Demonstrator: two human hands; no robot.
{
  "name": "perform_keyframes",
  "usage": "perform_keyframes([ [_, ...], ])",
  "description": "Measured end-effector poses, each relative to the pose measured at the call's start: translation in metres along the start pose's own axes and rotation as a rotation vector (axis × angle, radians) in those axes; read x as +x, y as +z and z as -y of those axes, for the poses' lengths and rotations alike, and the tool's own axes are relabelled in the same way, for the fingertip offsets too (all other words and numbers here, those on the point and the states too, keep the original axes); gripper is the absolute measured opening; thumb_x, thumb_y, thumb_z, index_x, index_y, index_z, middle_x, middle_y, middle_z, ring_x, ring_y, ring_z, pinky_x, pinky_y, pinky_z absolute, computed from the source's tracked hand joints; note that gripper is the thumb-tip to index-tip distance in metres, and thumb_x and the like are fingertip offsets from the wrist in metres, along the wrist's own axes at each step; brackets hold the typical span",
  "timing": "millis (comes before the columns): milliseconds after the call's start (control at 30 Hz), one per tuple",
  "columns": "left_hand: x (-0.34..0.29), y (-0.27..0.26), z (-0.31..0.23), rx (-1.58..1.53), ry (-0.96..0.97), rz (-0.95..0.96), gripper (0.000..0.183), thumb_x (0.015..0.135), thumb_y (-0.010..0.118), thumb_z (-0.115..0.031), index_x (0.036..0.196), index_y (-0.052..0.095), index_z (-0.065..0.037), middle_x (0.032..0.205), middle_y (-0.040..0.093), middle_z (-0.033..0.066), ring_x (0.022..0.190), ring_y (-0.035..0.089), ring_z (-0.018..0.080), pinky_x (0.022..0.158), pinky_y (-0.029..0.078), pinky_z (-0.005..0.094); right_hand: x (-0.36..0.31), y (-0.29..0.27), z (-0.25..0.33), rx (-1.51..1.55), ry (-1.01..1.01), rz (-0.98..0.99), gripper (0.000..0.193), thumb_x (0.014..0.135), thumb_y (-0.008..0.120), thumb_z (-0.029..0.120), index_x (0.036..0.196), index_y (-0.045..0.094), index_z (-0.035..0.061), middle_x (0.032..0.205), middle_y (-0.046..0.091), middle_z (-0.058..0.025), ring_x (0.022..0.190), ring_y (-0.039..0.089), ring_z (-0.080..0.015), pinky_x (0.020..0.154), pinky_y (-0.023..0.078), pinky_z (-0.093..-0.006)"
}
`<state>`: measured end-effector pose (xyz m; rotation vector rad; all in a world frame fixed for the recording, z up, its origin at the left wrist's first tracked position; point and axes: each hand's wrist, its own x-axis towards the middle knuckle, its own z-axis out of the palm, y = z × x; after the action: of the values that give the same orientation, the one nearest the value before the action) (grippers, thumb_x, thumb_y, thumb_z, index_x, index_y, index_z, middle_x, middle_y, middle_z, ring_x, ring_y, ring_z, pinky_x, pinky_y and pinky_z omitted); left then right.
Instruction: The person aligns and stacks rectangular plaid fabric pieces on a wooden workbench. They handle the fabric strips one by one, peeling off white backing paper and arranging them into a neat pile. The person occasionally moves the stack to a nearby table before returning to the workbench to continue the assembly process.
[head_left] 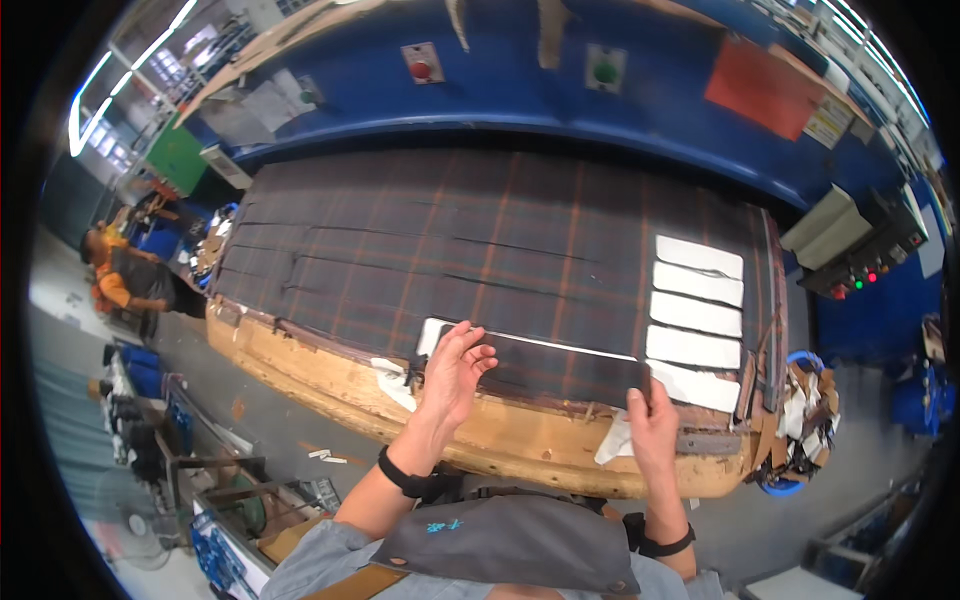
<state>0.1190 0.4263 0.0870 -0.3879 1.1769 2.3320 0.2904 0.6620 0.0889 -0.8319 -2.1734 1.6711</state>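
Note:
Dark plaid cloth (400, 230) with orange lines lies spread over a worn wooden-edged table. At its near edge is a long dark rectangular piece (560, 368), a thin white line running along its far side. My right hand (652, 415) pinches the right end of this piece between thumb and fingers. By the left end, my left hand (458, 372) is raised with its fingers bent and apart, and nothing shows in it. A white patch (431, 336) shows just behind the left hand. White rectangular patches (697, 300) form a column to the right.
Behind the cloth rises a blue machine beam (500, 110) with a red button (422, 70) and a green button (604, 72). A control box (870, 265) stands at the right. Below it sits a blue-rimmed bin of scraps (805, 420). A person (130, 270) is at the far left.

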Motion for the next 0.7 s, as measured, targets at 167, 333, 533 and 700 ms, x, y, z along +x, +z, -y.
perform_keyframes([
  [167, -0.036, 0.037, 0.019, 0.356, -0.182, 0.444, 0.041, 0.102, 0.057, -0.018, 0.137, 0.046, 0.001, 0.129, 0.06, 0.0167, 0.11, 0.063, 0.0218, 0.093, 0.054, 0.0351, -0.019, 0.029, 0.03, -0.148, -0.235, 0.136, 0.045, 0.091, 0.066, 0.009, 0.134, 0.055, 0.0003, 0.119, 0.06, -0.0169, 0.1, 0.063, -0.025, 0.082, 0.053, -0.0341],
  [333, -0.039, 0.038, 0.028, 0.387, -0.272, 0.501, 0.041, 0.101, 0.059, -0.015, 0.139, 0.051, -0.004, 0.127, 0.062, 0.0025, 0.114, 0.06, 0.0107, 0.098, 0.05, 0.0304, -0.026, 0.045, 0.03, -0.41, -0.525, 0.162, 0.05, 0.084, 0.073, 0.009, 0.13, 0.056, -0.0029, 0.13, 0.051, -0.0189, 0.111, 0.054, -0.0362, 0.088, 0.051, -0.0419],
  [533, -0.032, 0.02, 0.023, 0.309, -0.32, 0.458, 0.034, 0.102, 0.055, -0.011, 0.135, 0.056, -0.005, 0.125, 0.064, 0.0015, 0.111, 0.063, 0.0112, 0.098, 0.051, 0.0311, -0.025, 0.048, 0.028, -0.416, -0.562, 0.187, 0.051, 0.084, 0.074, 0.012, 0.129, 0.056, -0.0046, 0.129, 0.049, -0.019, 0.109, 0.053, -0.037, 0.086, 0.051, -0.0429],
  [700, -0.028, 0.017, 0.026, 0.28, -0.335, 0.436, 0.032, 0.102, 0.053, -0.009, 0.133, 0.057, -0.004, 0.125, 0.065, 0.0032, 0.11, 0.064, 0.0119, 0.097, 0.053, 0.0306, -0.024, 0.048, 0.031, -0.424, -0.556, 0.197, 0.051, 0.084, 0.074, 0.011, 0.129, 0.056, -0.0046, 0.129, 0.049, -0.019, 0.107, 0.053, -0.0363, 0.085, 0.051, -0.0429],
])
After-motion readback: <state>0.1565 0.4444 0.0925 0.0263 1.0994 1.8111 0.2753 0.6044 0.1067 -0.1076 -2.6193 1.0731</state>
